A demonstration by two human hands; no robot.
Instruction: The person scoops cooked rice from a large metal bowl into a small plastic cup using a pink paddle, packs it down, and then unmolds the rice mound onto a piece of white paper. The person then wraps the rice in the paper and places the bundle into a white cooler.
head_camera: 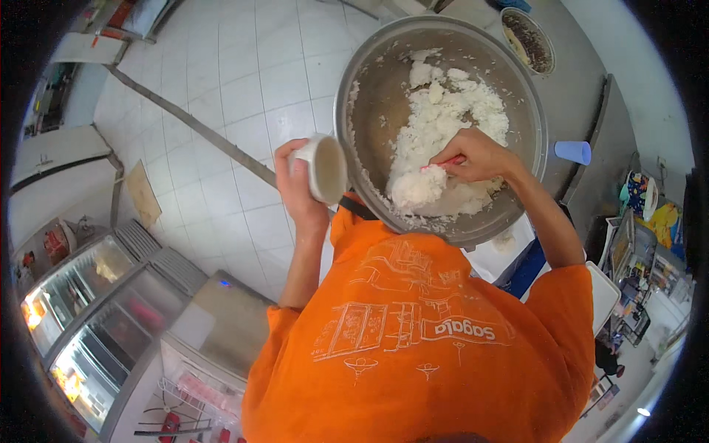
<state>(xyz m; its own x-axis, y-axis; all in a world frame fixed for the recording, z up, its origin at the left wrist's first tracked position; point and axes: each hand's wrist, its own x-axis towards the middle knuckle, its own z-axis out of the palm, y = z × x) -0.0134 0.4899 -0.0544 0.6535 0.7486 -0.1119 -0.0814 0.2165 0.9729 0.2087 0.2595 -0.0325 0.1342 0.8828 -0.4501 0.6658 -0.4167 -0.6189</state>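
A wide round metal pot (382,138) stands before me with cooked white rice (454,111) heaped in its middle and grains stuck to its wall. My right hand (471,155) is inside it, gripping the red handle of a rice scoop (455,160). A large clump of rice (419,188) lies at the scoop's end and hides its blade. Outside the pot's left rim, my left hand (299,183) holds a white bowl (328,170) tilted on its side, its mouth turned toward the pot. The bowl's inside looks bare.
A light blue plastic cup (573,152) lies on the metal counter (581,111) right of the pot. Behind it sits an oval container (529,41) of dark food. Glass-door display fridges (105,321) stand at the lower left, beyond the tiled floor (232,99).
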